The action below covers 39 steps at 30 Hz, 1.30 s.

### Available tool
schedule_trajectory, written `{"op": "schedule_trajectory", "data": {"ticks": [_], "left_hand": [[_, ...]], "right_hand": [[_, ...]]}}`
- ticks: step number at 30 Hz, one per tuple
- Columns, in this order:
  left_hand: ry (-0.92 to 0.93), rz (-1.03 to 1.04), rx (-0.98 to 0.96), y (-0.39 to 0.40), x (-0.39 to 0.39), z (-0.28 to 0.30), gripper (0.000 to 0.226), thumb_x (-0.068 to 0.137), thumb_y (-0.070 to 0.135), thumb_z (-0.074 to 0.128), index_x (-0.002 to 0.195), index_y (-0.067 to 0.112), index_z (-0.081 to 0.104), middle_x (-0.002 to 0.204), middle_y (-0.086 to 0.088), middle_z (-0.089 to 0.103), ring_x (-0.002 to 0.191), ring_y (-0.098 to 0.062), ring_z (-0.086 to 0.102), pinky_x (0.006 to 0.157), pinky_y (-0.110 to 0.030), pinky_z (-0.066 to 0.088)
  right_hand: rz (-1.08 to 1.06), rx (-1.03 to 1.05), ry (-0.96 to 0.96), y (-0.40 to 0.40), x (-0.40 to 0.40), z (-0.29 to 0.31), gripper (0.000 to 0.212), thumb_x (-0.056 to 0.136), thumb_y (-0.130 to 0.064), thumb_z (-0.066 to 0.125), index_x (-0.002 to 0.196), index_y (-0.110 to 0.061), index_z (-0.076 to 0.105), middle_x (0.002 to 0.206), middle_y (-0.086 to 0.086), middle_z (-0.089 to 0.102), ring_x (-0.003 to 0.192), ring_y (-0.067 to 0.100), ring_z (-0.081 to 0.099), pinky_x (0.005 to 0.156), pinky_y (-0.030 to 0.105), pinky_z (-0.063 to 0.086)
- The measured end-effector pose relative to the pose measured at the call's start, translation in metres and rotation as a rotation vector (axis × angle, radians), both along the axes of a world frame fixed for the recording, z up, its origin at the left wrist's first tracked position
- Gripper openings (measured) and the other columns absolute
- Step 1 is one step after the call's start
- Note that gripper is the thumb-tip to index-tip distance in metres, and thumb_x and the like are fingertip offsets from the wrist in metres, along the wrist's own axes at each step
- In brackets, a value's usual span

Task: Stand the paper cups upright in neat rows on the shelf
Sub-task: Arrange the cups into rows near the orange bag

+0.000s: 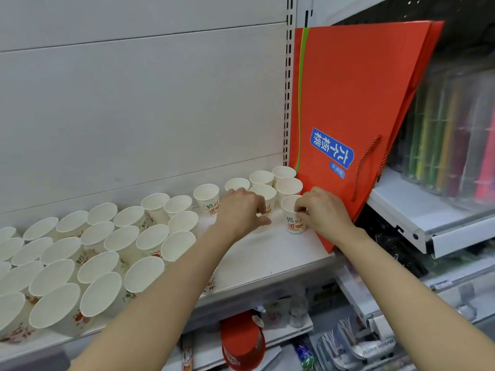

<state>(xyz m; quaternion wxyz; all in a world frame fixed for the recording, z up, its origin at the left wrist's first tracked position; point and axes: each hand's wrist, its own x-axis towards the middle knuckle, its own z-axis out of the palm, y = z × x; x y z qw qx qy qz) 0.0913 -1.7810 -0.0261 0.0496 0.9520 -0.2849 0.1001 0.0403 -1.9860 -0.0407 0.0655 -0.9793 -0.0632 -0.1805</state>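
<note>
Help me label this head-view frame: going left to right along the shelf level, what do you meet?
Crowd of upright paper cups → left hand → cup pinched by the right hand → right hand → red paper gift bag → clear packs of coloured pens.

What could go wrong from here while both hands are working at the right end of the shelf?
1. The right hand pinches a cup right beside the leaning red bag; a nudge might tip the bag onto the rows.
2. The left forearm reaches across close to the crowded cups; pulling back could topple some off the shelf.
</note>
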Motion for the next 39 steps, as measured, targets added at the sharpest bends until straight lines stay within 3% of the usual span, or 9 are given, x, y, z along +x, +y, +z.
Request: {"op": "schedule_trajectory", "data": {"ticks": [4, 8, 14, 17, 27, 31, 34, 37, 39], "left_hand": [[-0.082, 0.05, 0.057, 0.012, -0.006, -0.005, 0.041, 0.071, 0.053, 0.073, 0.099, 0.027, 0.058, 0.102, 0.007, 0.064, 0.099, -0.02, 0.052, 0.08, -0.032, 0.034], [0.053, 0.058, 0.045, 0.024, 0.003, -0.007, 0.051, 0.068, 0.039, 0.079, 0.108, 0.025, 0.052, 0.11, 0.006, 0.062, 0.104, -0.022, 0.05, 0.083, -0.031, 0.037], [0.033, -0.058, 0.117, 0.022, 0.009, -0.005, 0.012, 0.085, 0.026, 0.066, 0.096, 0.03, 0.07, 0.101, 0.008, 0.069, 0.099, -0.019, 0.055, 0.075, -0.029, 0.038], [0.042, -0.065, 0.072, 0.012, 0.009, -0.007, 0.014, 0.083, 0.023, 0.067, 0.094, 0.03, 0.071, 0.098, 0.008, 0.07, 0.097, -0.019, 0.059, 0.072, -0.029, 0.045], [0.012, -0.104, 0.003, 0.006, 0.003, -0.008, 0.026, 0.083, 0.035, 0.069, 0.108, 0.03, 0.067, 0.112, 0.007, 0.066, 0.103, -0.018, 0.059, 0.073, -0.026, 0.038], [-0.011, -0.004, -0.09, 0.046, -0.005, 0.004, 0.024, 0.085, 0.036, 0.068, 0.109, 0.033, 0.067, 0.109, 0.012, 0.065, 0.101, -0.014, 0.06, 0.075, -0.029, 0.044], [-0.034, 0.22, -0.165, 0.098, -0.005, 0.016, 0.009, 0.085, 0.029, 0.066, 0.091, 0.033, 0.072, 0.092, 0.011, 0.068, 0.091, -0.014, 0.059, 0.066, -0.029, 0.042], [-0.01, 0.36, -0.208, 0.144, -0.002, 0.02, 0.004, 0.081, 0.03, 0.068, 0.08, 0.033, 0.071, 0.085, 0.011, 0.069, 0.085, -0.015, 0.061, 0.064, -0.029, 0.044], [0.058, 0.387, -0.176, 0.152, -0.001, 0.022, 0.007, 0.081, 0.037, 0.068, 0.081, 0.031, 0.071, 0.085, 0.009, 0.069, 0.083, -0.015, 0.062, 0.064, -0.029, 0.046]], "right_hand": [[-0.021, 0.013, 0.016, -0.005, 0.002, -0.001, 0.005, 0.079, -0.019, 0.064, 0.081, -0.019, 0.069, 0.082, -0.003, 0.063, 0.087, 0.019, 0.05, 0.061, 0.027, 0.026], [-0.034, 0.018, 0.045, -0.007, 0.002, -0.005, 0.008, 0.079, -0.019, 0.061, 0.082, -0.022, 0.068, 0.085, 0.001, 0.062, 0.088, 0.022, 0.052, 0.061, 0.028, 0.028], [-0.018, 0.01, 0.037, -0.011, 0.003, -0.007, 0.009, 0.081, -0.017, 0.06, 0.084, -0.021, 0.068, 0.086, -0.001, 0.064, 0.087, 0.02, 0.05, 0.061, 0.028, 0.029], [-0.006, 0.007, 0.024, -0.011, 0.003, -0.007, 0.009, 0.081, -0.015, 0.06, 0.083, -0.018, 0.069, 0.085, -0.002, 0.065, 0.086, 0.019, 0.05, 0.06, 0.028, 0.031], [0.033, -0.01, -0.028, -0.012, 0.003, -0.012, 0.009, 0.08, -0.015, 0.067, 0.088, -0.018, 0.068, 0.087, -0.004, 0.065, 0.085, 0.02, 0.05, 0.062, 0.028, 0.032], [0.136, 0.089, -0.211, -0.003, -0.004, -0.013, 0.026, 0.067, -0.019, 0.084, 0.09, -0.016, 0.071, 0.086, -0.002, 0.068, 0.079, 0.023, 0.057, 0.065, 0.029, 0.039], [0.263, 0.161, -0.344, 0.024, -0.014, -0.011, 0.014, 0.072, -0.016, 0.081, 0.081, -0.015, 0.07, 0.08, -0.001, 0.067, 0.076, 0.023, 0.057, 0.062, 0.034, 0.045], [0.493, 0.194, -0.335, 0.071, -0.026, -0.016, 0.006, 0.079, -0.02, 0.074, 0.08, -0.015, 0.071, 0.079, -0.004, 0.067, 0.076, 0.02, 0.056, 0.063, 0.033, 0.045], [0.64, 0.194, -0.291, 0.106, -0.037, -0.018, 0.015, 0.08, -0.029, 0.072, 0.087, -0.016, 0.072, 0.085, -0.005, 0.067, 0.081, 0.018, 0.054, 0.068, 0.028, 0.043]]}}
